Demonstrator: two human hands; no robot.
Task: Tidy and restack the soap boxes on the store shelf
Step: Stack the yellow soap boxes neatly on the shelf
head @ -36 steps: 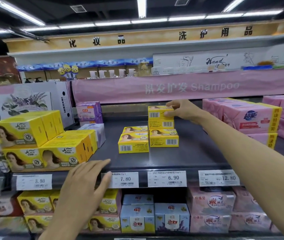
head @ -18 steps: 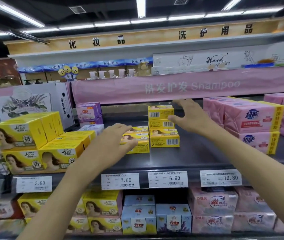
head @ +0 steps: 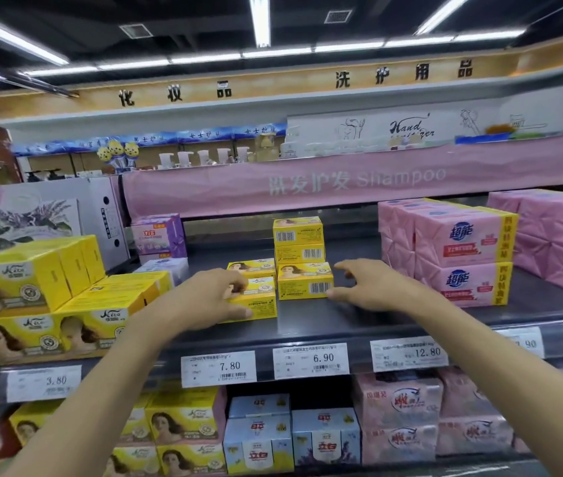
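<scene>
Cartons (head: pixel 32 287): big yellow ones at the far left of the shelf (head: pixel 359 321), not part of my job. The frame cuts off their left side.
Left hand (head: pixel 204 301): I have it clamped on the low stack (head: pixel 262 302), fingers curled over the top box and thumb along the front face. I judge that grip is for sliding or squaring the pile as one piece.
Low stack: mid-shelf, just left of the tall stack (head: pixel 299 235). My hand hides its left end, so I can't count the boxes for sure.
Tall stack: three soap boxes high with barcodes facing me. The top ones sit slightly off square, so it needs aligning.
Right hand (head: pixel 376 287): fingers spread and apart, holding nothing. It is just right of the tall stack's bottom box, placed, I'd say, to brace that side. I can't tell whether the thumb touches the box.
Pink packs (head: pixel 462 253): stacked to the right, apart from my hands. The far ones run out of frame.
Price tags (head: pixel 311 361): the numbers are readable but the small print is blurred.
</scene>
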